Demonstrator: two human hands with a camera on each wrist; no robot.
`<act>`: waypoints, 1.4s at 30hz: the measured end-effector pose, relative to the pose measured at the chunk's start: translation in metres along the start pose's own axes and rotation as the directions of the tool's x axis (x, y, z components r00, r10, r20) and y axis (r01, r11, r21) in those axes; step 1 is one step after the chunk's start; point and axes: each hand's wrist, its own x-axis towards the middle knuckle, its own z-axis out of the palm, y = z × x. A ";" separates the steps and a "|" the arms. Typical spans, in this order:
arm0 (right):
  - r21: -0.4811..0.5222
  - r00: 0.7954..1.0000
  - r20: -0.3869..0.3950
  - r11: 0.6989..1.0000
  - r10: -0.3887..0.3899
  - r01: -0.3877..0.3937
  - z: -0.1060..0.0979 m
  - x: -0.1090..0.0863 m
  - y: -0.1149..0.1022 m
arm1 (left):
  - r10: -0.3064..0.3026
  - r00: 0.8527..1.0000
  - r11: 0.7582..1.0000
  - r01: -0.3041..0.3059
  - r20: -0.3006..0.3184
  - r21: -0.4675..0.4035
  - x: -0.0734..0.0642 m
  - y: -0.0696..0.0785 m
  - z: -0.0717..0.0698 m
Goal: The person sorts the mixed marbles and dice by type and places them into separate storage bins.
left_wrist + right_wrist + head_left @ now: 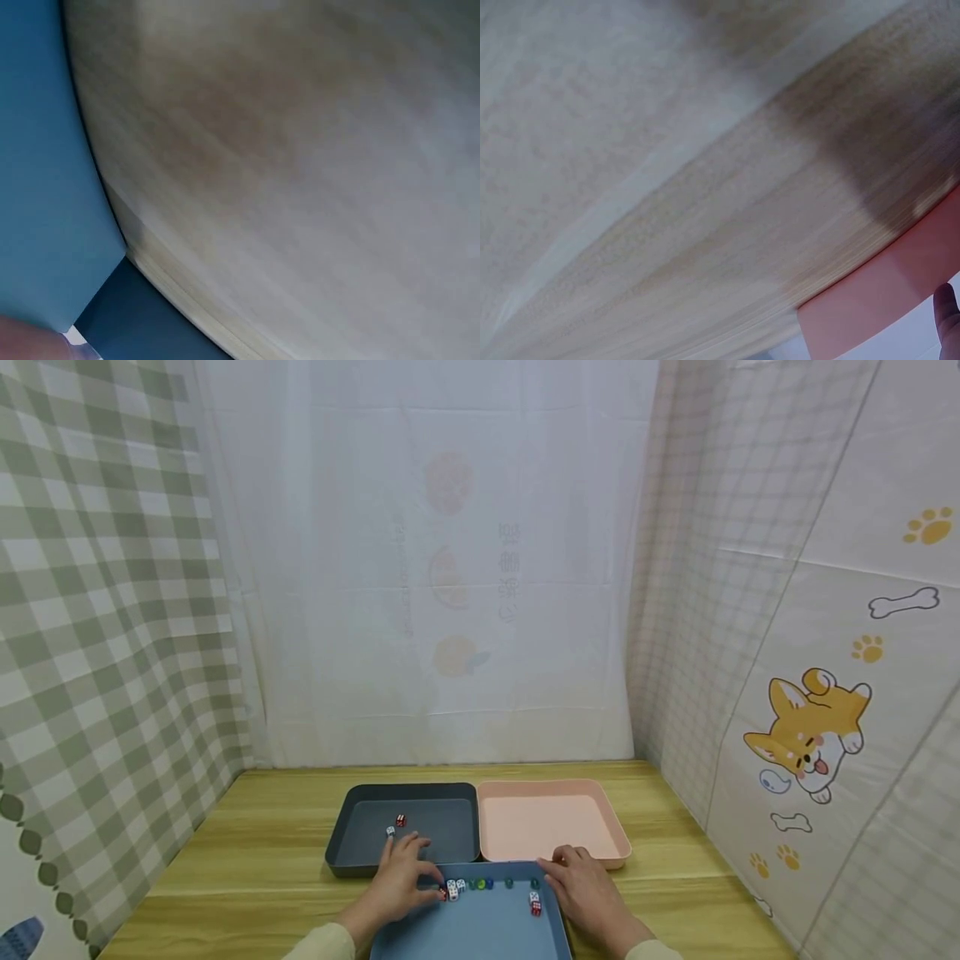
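Note:
My left hand (397,881) reaches over the left rim of the blue tray (472,931), its thumb and index finger pinching a red die (442,894) at the tray's far left corner. Its other fingers spread above the dark grey tray (442,827), where a white die (390,832) and a red die (401,820) lie. My right hand (588,893) rests at the blue tray's far right corner, its fingers by the rim and near the pink tray (555,852). Beside the pinched die are white dice (453,890) and a row of glass marbles (490,883).
A white die (534,897) and a red die (536,909) sit near the blue tray's right wall. The dark and pink trays stand side by side behind it on the wooden table (277,860). Cloth curtains (420,568) hang around the table.

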 end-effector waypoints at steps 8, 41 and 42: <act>-0.062 0.998 -0.010 0.996 -0.059 0.058 -0.001 0.001 0.001 | 0.051 0.998 0.995 -0.054 0.036 0.083 0.001 -0.001 0.003; 0.009 1.000 0.013 1.000 0.006 -0.006 0.001 0.001 0.000 | -0.045 0.998 0.994 0.049 0.046 -0.097 0.004 -0.003 -0.012; 0.004 1.000 0.011 1.000 0.005 -0.005 0.001 0.002 0.000 | -0.051 0.998 0.994 0.055 0.043 -0.098 0.004 -0.004 -0.014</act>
